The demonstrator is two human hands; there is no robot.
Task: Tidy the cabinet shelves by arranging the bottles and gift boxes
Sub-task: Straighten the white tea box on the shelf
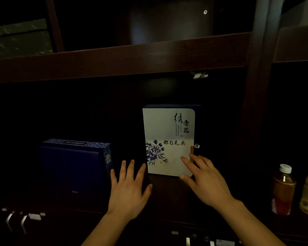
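The white box [168, 141] with blue flowers stands up on the shelf [164, 190], right of the dark blue box [73, 166], with a gap between them. The right hand [205, 180] is open, its fingers touching the white box's near right corner, and the left hand [128, 189] is spread open just beside its left edge, holding nothing. I think the best way is to press a flat hand on each side and slide the box gently, so it stays up straight and does not tip back into the dark.

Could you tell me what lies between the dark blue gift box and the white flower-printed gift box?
In the head view, only the left hand lies between the dark blue gift box and the white flower-printed gift box.
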